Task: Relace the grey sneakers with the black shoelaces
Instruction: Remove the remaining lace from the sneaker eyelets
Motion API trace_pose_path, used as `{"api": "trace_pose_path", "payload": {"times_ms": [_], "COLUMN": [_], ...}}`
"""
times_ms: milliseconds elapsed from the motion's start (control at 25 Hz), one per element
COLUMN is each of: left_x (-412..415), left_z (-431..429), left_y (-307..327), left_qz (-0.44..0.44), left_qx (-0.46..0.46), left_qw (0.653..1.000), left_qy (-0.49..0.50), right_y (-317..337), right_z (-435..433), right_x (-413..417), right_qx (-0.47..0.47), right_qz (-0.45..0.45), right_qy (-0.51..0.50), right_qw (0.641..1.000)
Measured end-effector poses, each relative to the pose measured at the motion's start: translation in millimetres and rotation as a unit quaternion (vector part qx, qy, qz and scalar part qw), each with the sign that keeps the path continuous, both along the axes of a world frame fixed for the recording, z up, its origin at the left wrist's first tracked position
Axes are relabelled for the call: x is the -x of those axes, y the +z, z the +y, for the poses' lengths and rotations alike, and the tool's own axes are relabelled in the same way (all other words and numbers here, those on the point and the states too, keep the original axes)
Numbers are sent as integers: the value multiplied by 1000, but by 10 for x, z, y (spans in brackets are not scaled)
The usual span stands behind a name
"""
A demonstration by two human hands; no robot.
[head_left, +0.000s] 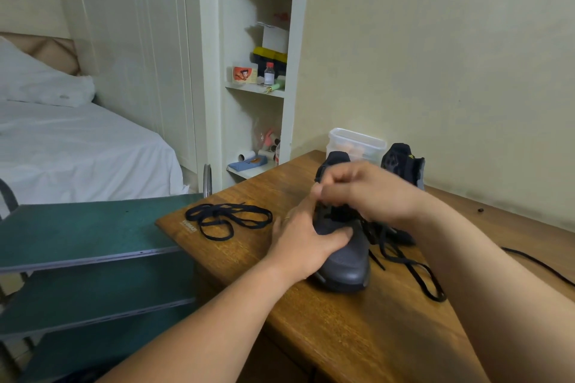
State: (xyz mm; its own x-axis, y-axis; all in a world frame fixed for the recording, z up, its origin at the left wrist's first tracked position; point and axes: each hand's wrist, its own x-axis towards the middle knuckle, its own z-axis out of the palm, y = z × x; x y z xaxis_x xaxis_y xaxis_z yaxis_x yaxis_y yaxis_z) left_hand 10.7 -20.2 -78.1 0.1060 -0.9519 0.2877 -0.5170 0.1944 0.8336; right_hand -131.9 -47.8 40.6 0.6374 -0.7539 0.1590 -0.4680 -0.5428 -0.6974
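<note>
A grey sneaker stands on the wooden table, toe toward me. My left hand grips its left side, thumb across the upper. My right hand hovers over the eyelets with curled fingers and pinches a black shoelace, whose loose ends trail over the table to the right of the toe. The second grey sneaker stands behind, partly hidden by my right hand. A spare black shoelace lies coiled on the table's left corner.
A clear plastic container sits at the back against the wall. A green shelf rack adjoins the table's left edge. A black cord crosses the right side. A bed and a white shelf unit stand beyond.
</note>
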Motion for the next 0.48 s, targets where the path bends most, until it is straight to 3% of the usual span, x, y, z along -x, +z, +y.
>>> {"api": "trace_pose_path", "payload": {"times_ms": [80, 120, 200, 280, 480], "left_x": [6, 0, -13, -42, -44], "left_z": [1, -3, -12, -19, 69], "left_y": [4, -11, -41, -50, 115], "left_qz": [4, 6, 8, 25, 154], "left_qx": [-1, -10, -29, -41, -7], "left_qw": [1000, 1000, 999, 999, 988], "left_qy": [-5, -11, -14, -10, 3], "right_y": [29, 17, -110, -290, -597], "right_z": [26, 40, 48, 47, -30], "right_x": [148, 229, 368, 431, 530], "right_qx": [-143, -192, -187, -104, -100], "right_qz": [-199, -220, -126, -36, -178], "right_qy": [58, 57, -16, -124, -162], "right_qw": [968, 955, 974, 986, 965]}}
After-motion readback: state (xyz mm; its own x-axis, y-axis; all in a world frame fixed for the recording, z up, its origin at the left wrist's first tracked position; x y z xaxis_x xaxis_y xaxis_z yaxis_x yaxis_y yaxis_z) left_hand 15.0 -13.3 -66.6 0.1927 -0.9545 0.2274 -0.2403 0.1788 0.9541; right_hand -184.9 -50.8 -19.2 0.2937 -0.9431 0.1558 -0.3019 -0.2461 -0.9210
